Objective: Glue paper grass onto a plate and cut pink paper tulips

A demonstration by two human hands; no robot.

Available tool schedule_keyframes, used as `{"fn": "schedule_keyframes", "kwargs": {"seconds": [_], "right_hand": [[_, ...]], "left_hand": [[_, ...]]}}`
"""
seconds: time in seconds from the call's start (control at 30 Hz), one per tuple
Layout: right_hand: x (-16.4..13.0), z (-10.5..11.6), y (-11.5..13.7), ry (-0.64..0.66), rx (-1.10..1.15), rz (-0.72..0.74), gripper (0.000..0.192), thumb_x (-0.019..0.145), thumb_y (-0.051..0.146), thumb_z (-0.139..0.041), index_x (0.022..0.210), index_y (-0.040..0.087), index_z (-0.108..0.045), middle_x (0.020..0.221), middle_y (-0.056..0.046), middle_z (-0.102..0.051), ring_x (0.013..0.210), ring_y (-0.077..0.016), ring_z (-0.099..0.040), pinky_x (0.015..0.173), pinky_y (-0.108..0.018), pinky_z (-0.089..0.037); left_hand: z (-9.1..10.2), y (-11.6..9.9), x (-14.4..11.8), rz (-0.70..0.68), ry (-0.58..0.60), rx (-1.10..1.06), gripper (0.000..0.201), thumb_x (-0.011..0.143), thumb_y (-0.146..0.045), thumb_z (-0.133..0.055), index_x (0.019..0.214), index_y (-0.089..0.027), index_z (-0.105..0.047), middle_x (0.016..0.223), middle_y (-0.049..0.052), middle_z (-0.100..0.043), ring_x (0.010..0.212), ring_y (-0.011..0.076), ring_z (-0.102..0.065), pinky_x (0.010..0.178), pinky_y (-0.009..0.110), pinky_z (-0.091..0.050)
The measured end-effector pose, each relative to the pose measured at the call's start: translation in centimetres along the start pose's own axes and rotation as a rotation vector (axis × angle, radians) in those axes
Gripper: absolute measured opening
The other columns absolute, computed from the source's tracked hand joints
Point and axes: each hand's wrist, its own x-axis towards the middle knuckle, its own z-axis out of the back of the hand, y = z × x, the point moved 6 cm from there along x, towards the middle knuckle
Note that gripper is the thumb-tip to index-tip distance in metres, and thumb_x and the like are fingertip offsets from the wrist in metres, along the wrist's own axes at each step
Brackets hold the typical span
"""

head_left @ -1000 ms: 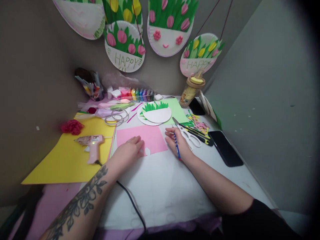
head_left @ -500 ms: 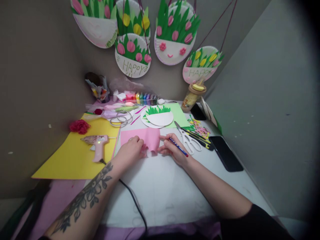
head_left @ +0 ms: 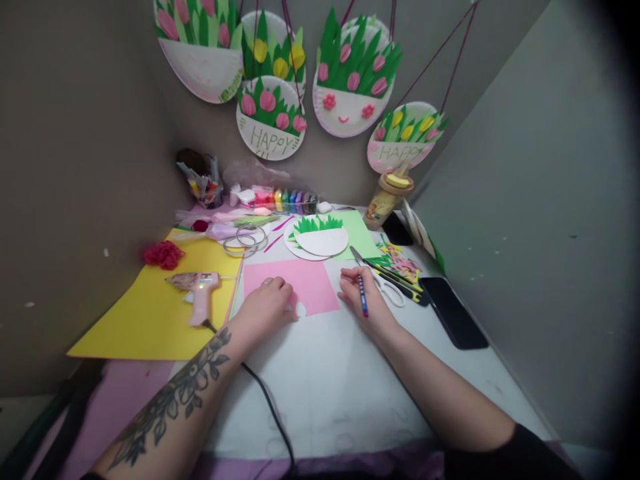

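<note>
On the near half of the white worktop point(head_left: 320, 393), a black cord point(head_left: 265, 407) runs back from the front edge toward the pale pink hot-glue gun point(head_left: 197, 293) lying on the big yellow paper sheet point(head_left: 145, 313) at the left edge. Just past mid-table, the left hand point(head_left: 265, 303) lies palm down, fingers curled, pressing the near-left part of the flat pink square paper sheet point(head_left: 295, 283), beside a small rounded notch cut into its near edge. The right hand point(head_left: 365, 300) rests touching the sheet's right side, closed round a blue pencil point(head_left: 363, 295) whose tip points toward the person. It looks like the marking or tracing step, with the paper pinned flat; the next move would call for turning the pencil tip onto the pink sheet while the left hand holds it steady. Just beyond the right hand lie white-handled scissors point(head_left: 383, 280), with a black phone point(head_left: 453, 303) near the right edge. Further back sits a white paper plate with green paper grass point(head_left: 320, 237), then a row of coloured paint pots point(head_left: 285, 199) along the far edge.
</note>
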Motion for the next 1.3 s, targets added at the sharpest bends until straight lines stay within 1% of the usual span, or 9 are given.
{"fn": "schedule_keyframes", "kwargs": {"seconds": [0.2,0.4,0.53,0.67,0.8,0.97,1.03,1.17,1.3], "right_hand": [[-1.5,-3.0,0.3,0.121,0.338,-0.122,0.041,0.073,0.042,-0.071,0.092,0.028,-0.037,0.123,-0.003,-0.053,0.096,-0.0178,-0.059,0.077,-0.035,-0.053],[-0.4,-3.1,-0.2,-0.004,0.182,0.064,0.043,0.071,0.034,-0.072,0.093,0.027,-0.036,0.143,-0.008,-0.038,0.088,-0.0157,-0.061,0.076,-0.032,-0.051],[0.2,-2.2,-0.9,-0.034,0.142,0.023,0.04,0.067,0.025,-0.068,0.087,0.025,-0.033,0.119,-0.005,-0.055,0.067,-0.0115,-0.056,0.061,-0.026,-0.046],[-1.3,-2.3,0.8,0.143,-0.042,0.082,0.025,0.07,0.022,-0.062,0.08,0.024,-0.039,0.069,0.006,-0.049,0.053,-0.0107,-0.042,0.05,-0.022,-0.033],[-2.0,-0.3,3.7,-0.029,-0.204,0.383,0.021,0.076,0.024,-0.059,0.072,0.023,-0.039,0.07,0.003,-0.048,0.062,-0.0138,-0.046,0.06,-0.027,-0.038],[0.4,2.0,2.0,-0.196,-0.237,0.183,0.022,0.073,0.025,-0.06,0.078,0.025,-0.039,0.06,0.007,-0.04,0.052,-0.0128,-0.039,0.051,-0.025,-0.031],[0.7,2.1,2.1,-0.199,-0.224,0.205,0.021,0.074,0.025,-0.059,0.076,0.024,-0.039,0.063,0.006,-0.04,0.054,-0.0124,-0.039,0.053,-0.025,-0.031],[-0.1,2.1,3.2,-0.247,-0.082,0.297,0.022,0.077,0.026,-0.059,0.075,0.023,-0.038,0.068,0.005,-0.038,0.058,-0.0122,-0.037,0.057,-0.025,-0.032],[-0.3,1.1,2.5,-0.153,0.053,0.248,0.026,0.076,0.028,-0.062,0.075,0.023,-0.037,0.068,0.005,-0.037,0.057,-0.0121,-0.035,0.054,-0.025,-0.029]], "left_hand": [[0.0,0.0,0.0,-0.012,-0.013,-0.016,0.03,0.081,-0.034,-0.061,0.105,-0.017,-0.061,0.107,0.011,-0.058,0.105,0.0271,-0.053,0.085,0.037,-0.046],[0.8,-0.4,0.0,-0.021,-0.043,-0.042,0.03,0.082,-0.038,-0.058,0.101,-0.015,-0.061,0.104,0.012,-0.06,0.102,0.0274,-0.055,0.081,0.036,-0.046],[1.6,-1.1,-0.2,-0.026,-0.058,-0.176,0.024,0.086,-0.035,-0.05,0.089,-0.015,-0.064,0.094,0.01,-0.064,0.087,0.0232,-0.06,0.075,0.033,-0.046],[0.5,-3.2,-1.2,-0.223,0.26,-0.547,0.027,0.087,-0.034,-0.048,0.096,-0.018,-0.068,0.089,0.004,-0.071,0.078,0.0173,-0.063,0.072,0.026,-0.046],[-0.1,-5.3,-2.4,-0.398,0.477,-0.719,0.038,0.083,-0.037,-0.057,0.117,-0.02,-0.065,0.105,0.006,-0.071,0.088,0.0191,-0.064,0.076,0.025,-0.048],[-0.9,-4.8,-1.3,-0.225,0.294,-0.751,0.061,0.081,-0.039,-0.058,0.136,-0.017,-0.048,0.115,0.012,-0.065,0.093,0.0219,-0.062,0.08,0.031,-0.048],[-2.0,-4.1,-0.6,-0.097,0.274,-0.83,0.059,0.083,-0.042,-0.054,0.135,-0.015,-0.048,0.109,0.012,-0.066,0.084,0.0213,-0.063,0.076,0.033,-0.049],[-3.8,-3.5,0.3,0.012,0.244,-1.223,0.07,0.077,-0.043,-0.063,0.137,-0.019,-0.037,0.136,0.018,-0.049,0.094,0.0215,-0.063,0.077,0.035,-0.05],[-3.5,-2.3,0.9,0.039,-0.043,-1.386,0.043,0.081,-0.051,-0.058,0.108,-0.019,-0.053,0.116,0.011,-0.058,0.105,0.0228,-0.059,0.087,0.039,-0.05]]}}
